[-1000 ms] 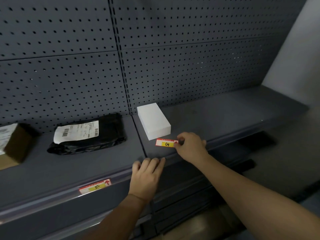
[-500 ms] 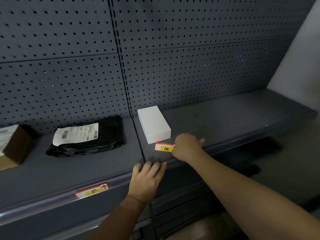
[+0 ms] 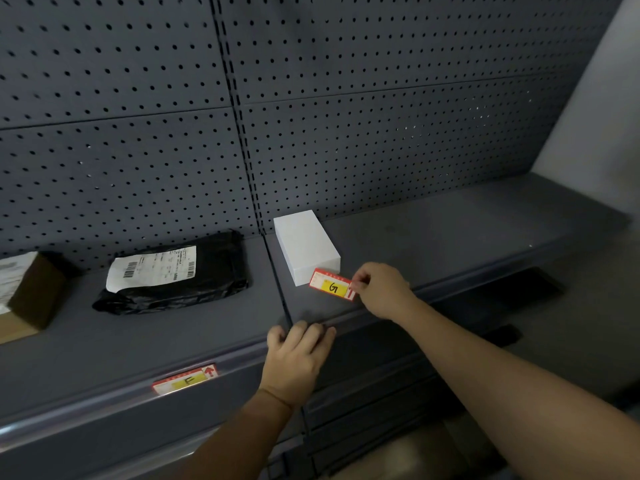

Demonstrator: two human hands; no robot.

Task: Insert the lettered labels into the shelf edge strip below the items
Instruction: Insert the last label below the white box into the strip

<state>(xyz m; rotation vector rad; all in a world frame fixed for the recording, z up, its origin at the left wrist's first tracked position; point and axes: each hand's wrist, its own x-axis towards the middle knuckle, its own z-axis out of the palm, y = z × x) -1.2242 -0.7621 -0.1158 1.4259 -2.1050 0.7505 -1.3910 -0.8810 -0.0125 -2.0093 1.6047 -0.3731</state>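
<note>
My right hand [image 3: 381, 289] pinches the right end of a red-and-yellow label marked G [image 3: 332, 288], held just above the shelf in front of the white box [image 3: 306, 249]. My left hand [image 3: 294, 358] rests with its fingertips on the shelf's front edge, holding nothing. A second label marked F [image 3: 185, 379] sits in the shelf edge strip [image 3: 104, 398] below the black parcel [image 3: 173, 271].
A brown cardboard box [image 3: 24, 296] stands at the far left of the grey shelf [image 3: 450, 237]. Perforated back panels [image 3: 346, 116] rise behind. A pale wall [image 3: 606, 116] closes the right side. Lower shelves [image 3: 381, 393] sit beneath.
My right hand has lifted the G label slightly and tilted it, its left end now overlapping the white box's front corner. My left hand has stayed on the shelf edge.
</note>
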